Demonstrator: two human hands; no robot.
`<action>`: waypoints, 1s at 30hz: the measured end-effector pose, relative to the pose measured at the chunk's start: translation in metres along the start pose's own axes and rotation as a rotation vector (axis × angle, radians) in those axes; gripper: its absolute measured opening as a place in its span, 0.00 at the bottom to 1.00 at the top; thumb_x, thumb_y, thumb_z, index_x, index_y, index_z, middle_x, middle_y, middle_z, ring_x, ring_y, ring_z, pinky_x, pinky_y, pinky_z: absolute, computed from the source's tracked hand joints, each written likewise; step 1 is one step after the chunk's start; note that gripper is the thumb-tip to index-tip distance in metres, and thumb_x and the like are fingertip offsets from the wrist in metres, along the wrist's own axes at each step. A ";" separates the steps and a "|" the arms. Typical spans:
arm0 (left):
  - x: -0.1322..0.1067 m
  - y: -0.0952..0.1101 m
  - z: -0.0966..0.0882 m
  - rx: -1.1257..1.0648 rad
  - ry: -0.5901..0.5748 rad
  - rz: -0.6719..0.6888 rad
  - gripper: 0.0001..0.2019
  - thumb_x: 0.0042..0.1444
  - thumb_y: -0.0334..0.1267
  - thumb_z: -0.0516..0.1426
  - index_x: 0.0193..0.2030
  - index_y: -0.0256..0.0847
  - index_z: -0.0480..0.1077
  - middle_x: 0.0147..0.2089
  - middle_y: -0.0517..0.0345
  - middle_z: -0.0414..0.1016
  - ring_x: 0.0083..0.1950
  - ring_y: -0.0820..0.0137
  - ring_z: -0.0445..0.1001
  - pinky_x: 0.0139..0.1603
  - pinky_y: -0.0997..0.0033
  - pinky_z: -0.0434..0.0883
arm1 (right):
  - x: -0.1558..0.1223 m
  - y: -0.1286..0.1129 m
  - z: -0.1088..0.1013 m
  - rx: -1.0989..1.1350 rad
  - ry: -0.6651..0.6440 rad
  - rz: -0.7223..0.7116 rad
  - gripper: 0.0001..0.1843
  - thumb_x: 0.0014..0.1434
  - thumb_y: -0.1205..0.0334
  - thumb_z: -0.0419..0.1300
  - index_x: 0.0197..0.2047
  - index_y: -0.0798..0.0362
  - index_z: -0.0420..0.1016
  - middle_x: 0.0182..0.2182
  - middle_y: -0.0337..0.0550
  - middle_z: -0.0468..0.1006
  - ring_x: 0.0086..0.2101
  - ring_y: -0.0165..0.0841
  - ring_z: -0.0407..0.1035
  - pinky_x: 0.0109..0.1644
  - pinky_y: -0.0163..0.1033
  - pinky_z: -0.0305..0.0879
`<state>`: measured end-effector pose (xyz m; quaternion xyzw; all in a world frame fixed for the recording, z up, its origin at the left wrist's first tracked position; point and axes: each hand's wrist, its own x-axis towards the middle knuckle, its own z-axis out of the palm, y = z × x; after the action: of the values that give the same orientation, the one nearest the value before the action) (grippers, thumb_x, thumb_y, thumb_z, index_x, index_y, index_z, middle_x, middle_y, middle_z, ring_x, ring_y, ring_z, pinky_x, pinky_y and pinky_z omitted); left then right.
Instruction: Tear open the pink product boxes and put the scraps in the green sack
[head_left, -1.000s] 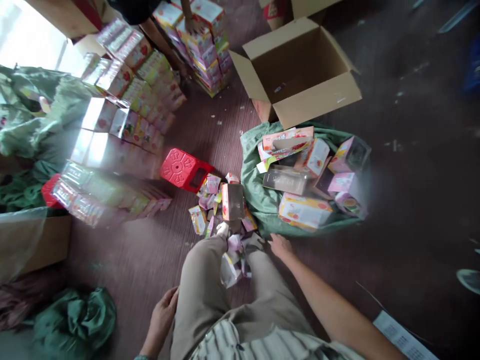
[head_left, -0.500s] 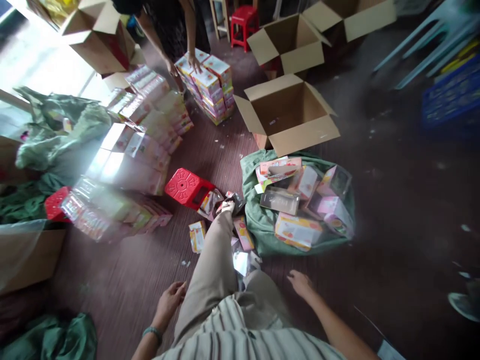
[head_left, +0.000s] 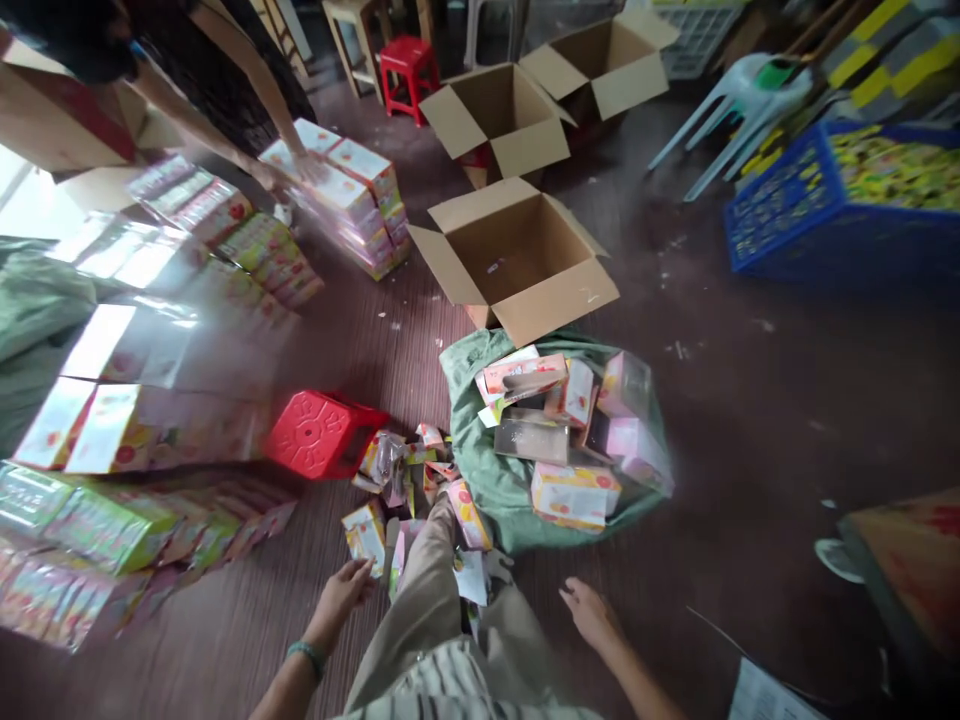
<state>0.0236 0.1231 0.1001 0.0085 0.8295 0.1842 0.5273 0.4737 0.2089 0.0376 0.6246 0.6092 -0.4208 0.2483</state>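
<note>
My left hand [head_left: 343, 592] hangs beside my left knee, fingers loosely curled and apart, holding nothing; it is nearest a small yellow-and-pink carton [head_left: 365, 533] on the floor. My right hand [head_left: 591, 612] is held out low on the right with fingers spread and empty, just short of the green sack [head_left: 480, 455]. Several pink and orange boxes [head_left: 574, 493] lie heaped on that sack. More small cartons [head_left: 409, 466] are scattered around my foot on the floor.
A tipped red stool [head_left: 319, 435] lies left of the scattered cartons. An open cardboard box [head_left: 517, 255] stands behind the sack, with two more [head_left: 495, 120] farther back. Wrapped stacks of boxes [head_left: 135, 400] fill the left. Another person's hand [head_left: 307, 165] rests on a stack. A blue crate [head_left: 840, 200] stands right.
The view has lifted and swung right, showing more of the room. My left hand has come up and forward beside my knee. My right hand stays empty, low on the right.
</note>
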 end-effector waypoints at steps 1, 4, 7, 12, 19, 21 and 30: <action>-0.003 0.007 -0.002 -0.037 0.005 -0.001 0.38 0.22 0.72 0.62 0.32 0.39 0.71 0.24 0.57 0.71 0.22 0.73 0.66 0.26 0.71 0.63 | 0.003 -0.008 -0.001 -0.002 -0.005 -0.028 0.16 0.69 0.64 0.53 0.52 0.54 0.80 0.50 0.55 0.82 0.52 0.42 0.78 0.54 0.39 0.70; -0.020 0.013 -0.014 -0.095 0.059 0.013 0.38 0.22 0.69 0.65 0.33 0.38 0.72 0.24 0.58 0.72 0.22 0.73 0.66 0.27 0.71 0.65 | 0.015 -0.028 -0.003 -0.009 0.000 -0.123 0.19 0.71 0.62 0.52 0.58 0.54 0.77 0.54 0.53 0.80 0.55 0.40 0.75 0.59 0.38 0.67; -0.052 -0.007 -0.021 -0.113 0.130 0.016 0.39 0.24 0.70 0.66 0.35 0.37 0.73 0.27 0.56 0.74 0.25 0.72 0.69 0.30 0.69 0.69 | 0.024 -0.030 -0.005 -0.019 0.001 -0.188 0.20 0.71 0.62 0.52 0.61 0.54 0.76 0.54 0.53 0.80 0.55 0.40 0.74 0.60 0.38 0.66; -0.121 -0.081 -0.010 -0.163 0.195 -0.062 0.41 0.22 0.71 0.68 0.35 0.34 0.75 0.28 0.54 0.76 0.26 0.71 0.72 0.32 0.68 0.72 | 0.009 0.019 -0.011 -0.054 -0.027 -0.185 0.19 0.71 0.62 0.52 0.60 0.55 0.76 0.52 0.54 0.81 0.53 0.41 0.76 0.56 0.39 0.66; -0.179 -0.169 -0.007 -0.271 0.299 -0.177 0.36 0.25 0.64 0.68 0.36 0.35 0.75 0.29 0.53 0.77 0.26 0.70 0.73 0.32 0.68 0.73 | -0.033 0.093 -0.030 -0.159 -0.088 -0.093 0.11 0.68 0.65 0.56 0.45 0.53 0.81 0.46 0.52 0.83 0.48 0.41 0.78 0.47 0.37 0.67; -0.190 -0.181 -0.007 -0.317 0.310 -0.179 0.34 0.26 0.61 0.68 0.36 0.35 0.75 0.29 0.54 0.77 0.27 0.71 0.73 0.33 0.69 0.73 | -0.036 0.097 -0.035 -0.173 -0.091 -0.077 0.12 0.69 0.65 0.55 0.44 0.52 0.81 0.46 0.50 0.84 0.47 0.41 0.78 0.45 0.37 0.66; -0.217 -0.219 0.020 -0.285 0.249 -0.236 0.30 0.30 0.60 0.66 0.36 0.38 0.73 0.24 0.59 0.74 0.27 0.68 0.70 0.30 0.69 0.69 | -0.020 0.065 -0.010 -0.177 -0.040 -0.142 0.11 0.66 0.62 0.58 0.43 0.50 0.83 0.38 0.44 0.85 0.41 0.37 0.79 0.41 0.35 0.67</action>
<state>0.1770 -0.1207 0.2127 -0.1858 0.8490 0.2362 0.4346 0.5407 0.1977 0.0465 0.5471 0.6816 -0.3942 0.2840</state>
